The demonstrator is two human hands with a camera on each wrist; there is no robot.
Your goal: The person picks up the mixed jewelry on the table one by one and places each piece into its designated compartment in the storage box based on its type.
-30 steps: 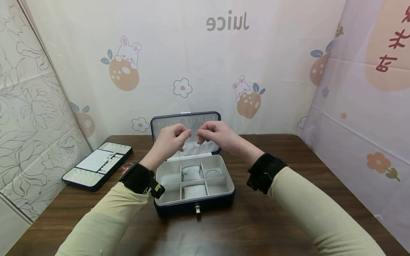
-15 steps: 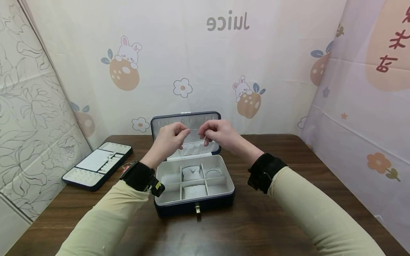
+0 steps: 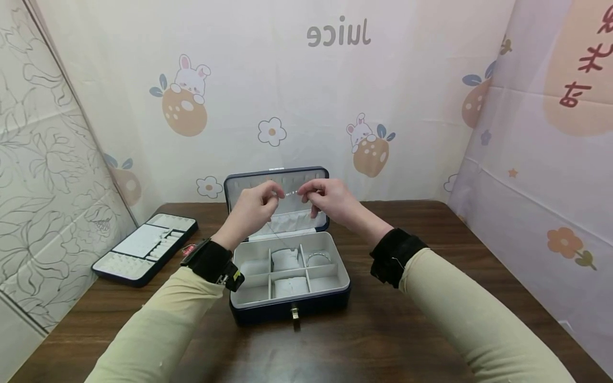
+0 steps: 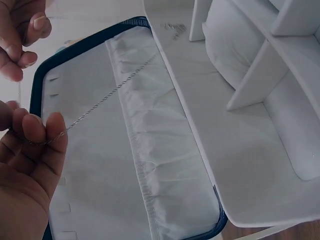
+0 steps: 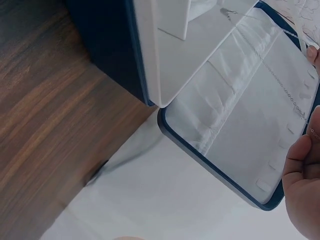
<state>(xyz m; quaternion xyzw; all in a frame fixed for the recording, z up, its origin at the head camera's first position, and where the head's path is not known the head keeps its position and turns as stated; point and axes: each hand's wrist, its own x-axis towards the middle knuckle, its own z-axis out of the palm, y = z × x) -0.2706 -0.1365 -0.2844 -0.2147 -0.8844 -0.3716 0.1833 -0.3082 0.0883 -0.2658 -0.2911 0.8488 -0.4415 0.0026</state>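
A thin silver chain (image 4: 100,102) runs from the fingers of the left hand (image 3: 255,209) down toward the box, its lower end bunched over the compartments. In the head view a short bright stretch of it spans the gap between both hands. The right hand (image 3: 332,201) pinches the chain near its fingertips; in the right wrist view the chain (image 5: 272,74) reaches that hand (image 5: 305,180). Both hands hover before the raised lid (image 3: 278,180) of the dark blue jewelry box (image 3: 311,304). Inside are white cushions (image 3: 286,259) and a bracelet (image 3: 319,256).
A flat dark-edged tray (image 3: 143,242) with white padding lies at the left of the wooden table (image 3: 407,324). A small red item (image 3: 189,248) is beside it, near the left wrist. A patterned cloth (image 3: 407,69) hangs behind the table.
The hands have shifted slightly apart, the right fingers a little to the right. The stretch of chain between them now shows more brightly, and its hanging part lies differently.
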